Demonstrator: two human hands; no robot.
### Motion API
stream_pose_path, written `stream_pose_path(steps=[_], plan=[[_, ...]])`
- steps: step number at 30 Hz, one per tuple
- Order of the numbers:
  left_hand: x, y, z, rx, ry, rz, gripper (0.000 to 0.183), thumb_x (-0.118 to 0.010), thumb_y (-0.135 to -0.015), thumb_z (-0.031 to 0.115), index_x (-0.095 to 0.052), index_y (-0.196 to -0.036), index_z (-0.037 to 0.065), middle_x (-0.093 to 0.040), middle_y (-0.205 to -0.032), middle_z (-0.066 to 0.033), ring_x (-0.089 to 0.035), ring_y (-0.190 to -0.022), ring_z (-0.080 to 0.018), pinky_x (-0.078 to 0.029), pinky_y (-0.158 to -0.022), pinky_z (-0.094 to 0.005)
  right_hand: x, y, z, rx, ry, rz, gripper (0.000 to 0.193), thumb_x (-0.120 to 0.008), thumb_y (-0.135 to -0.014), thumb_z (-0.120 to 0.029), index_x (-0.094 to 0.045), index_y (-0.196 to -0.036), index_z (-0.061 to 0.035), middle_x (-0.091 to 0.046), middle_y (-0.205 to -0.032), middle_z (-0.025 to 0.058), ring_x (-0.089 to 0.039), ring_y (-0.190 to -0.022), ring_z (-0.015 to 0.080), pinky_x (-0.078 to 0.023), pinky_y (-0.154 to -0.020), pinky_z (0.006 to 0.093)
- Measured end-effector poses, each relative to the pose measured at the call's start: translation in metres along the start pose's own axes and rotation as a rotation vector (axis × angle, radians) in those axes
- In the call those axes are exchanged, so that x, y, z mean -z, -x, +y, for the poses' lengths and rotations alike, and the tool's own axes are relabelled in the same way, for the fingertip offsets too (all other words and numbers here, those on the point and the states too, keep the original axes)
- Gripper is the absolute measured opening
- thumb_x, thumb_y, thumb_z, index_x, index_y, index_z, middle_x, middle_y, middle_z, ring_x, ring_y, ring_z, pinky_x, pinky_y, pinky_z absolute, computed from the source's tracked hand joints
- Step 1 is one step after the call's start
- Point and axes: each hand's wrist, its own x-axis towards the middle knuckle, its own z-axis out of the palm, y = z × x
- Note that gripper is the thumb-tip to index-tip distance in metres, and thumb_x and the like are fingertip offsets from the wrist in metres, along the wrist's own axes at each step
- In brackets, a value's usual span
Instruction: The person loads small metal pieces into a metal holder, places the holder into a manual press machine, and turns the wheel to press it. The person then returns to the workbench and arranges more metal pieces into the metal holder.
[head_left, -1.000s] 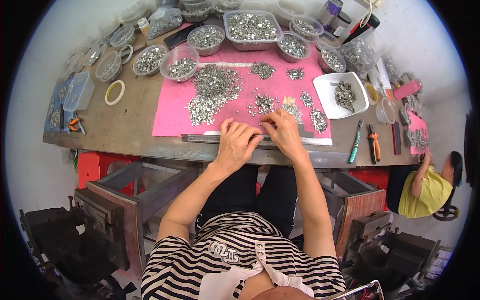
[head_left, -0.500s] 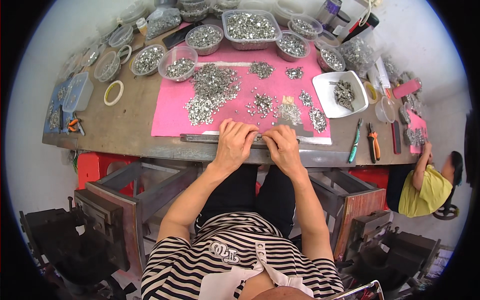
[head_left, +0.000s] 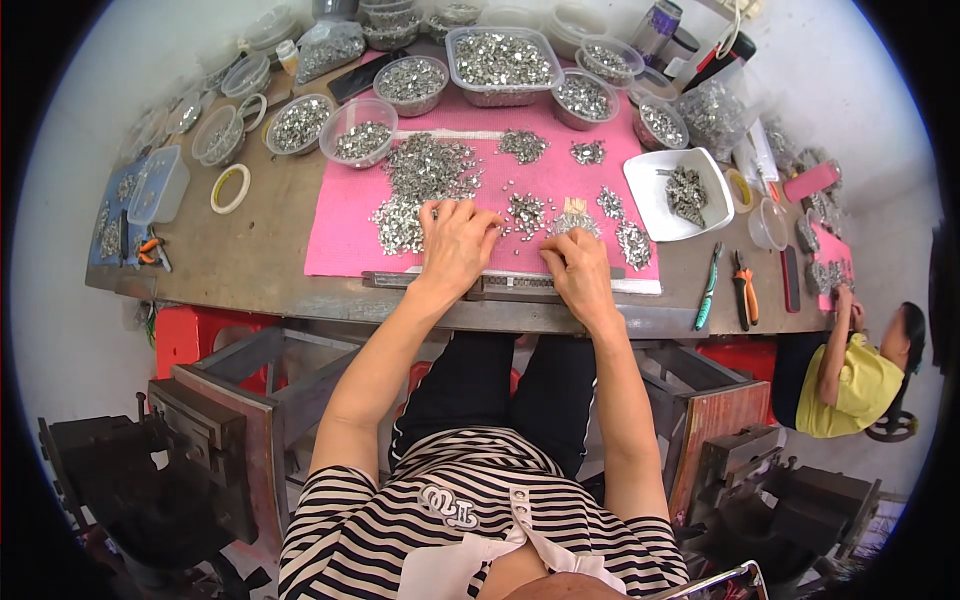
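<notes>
On the pink mat (head_left: 335, 225) lie several heaps of small silvery metal pieces. My left hand (head_left: 455, 245) is over the mat, fingers curled and thumb tip near the index finger, between the big heap (head_left: 430, 165) and a smaller pile (head_left: 525, 212). My right hand (head_left: 582, 275) is pinched at the edge of a heap of thin silvery pins (head_left: 575, 222), partly covering it. Whatever either hand pinches is too small to make out. A long grooved metal bar (head_left: 515, 284) lies along the mat's near edge, below both hands and partly behind my right wrist.
Tubs of metal pieces (head_left: 505, 65) line the back. A white square dish (head_left: 680, 195) holds dark metal parts. Teal-handled pliers (head_left: 709, 287), orange-and-black pliers (head_left: 745, 290) and a tape roll (head_left: 230, 188) lie on the bench. A person in a yellow top (head_left: 858, 385) works at right.
Both hands have lifted off the metal bar and moved apart. The left went up and slightly left toward the heaps, the right slightly right to the pins. More of the bar shows.
</notes>
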Motion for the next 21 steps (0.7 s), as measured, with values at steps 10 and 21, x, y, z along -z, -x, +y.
stream_pose_path(steps=[10, 21], plan=[[-0.002, -0.003, -0.004, -0.006, -0.019, -0.041, 0.009, -0.075, -0.084, 0.017, -0.070, -0.091, 0.012, -0.061, -0.091, -0.0058, -0.056, -0.098, -0.0266, -0.033, -0.102, -0.0519, 0.009, 0.020, -0.025, -0.032, -0.191, -0.021, 0.009, -0.072, -0.085, -0.003, -0.064, -0.090, -0.0044, -0.062, -0.087, 0.0082, -0.059, -0.086, 0.0278, -0.041, -0.079, 0.0406], [0.001, -0.002, -0.001, -0.062, -0.036, -0.028, 0.008, -0.073, -0.087, 0.016, -0.069, -0.093, 0.011, -0.061, -0.091, -0.0046, -0.056, -0.097, -0.0254, -0.033, -0.101, -0.0505, 0.004, 0.026, -0.027, 0.016, -0.179, 0.016, 0.008, -0.070, -0.085, -0.002, -0.065, -0.090, -0.0046, -0.061, -0.085, 0.0076, -0.059, -0.084, 0.0276, -0.041, -0.079, 0.0402]])
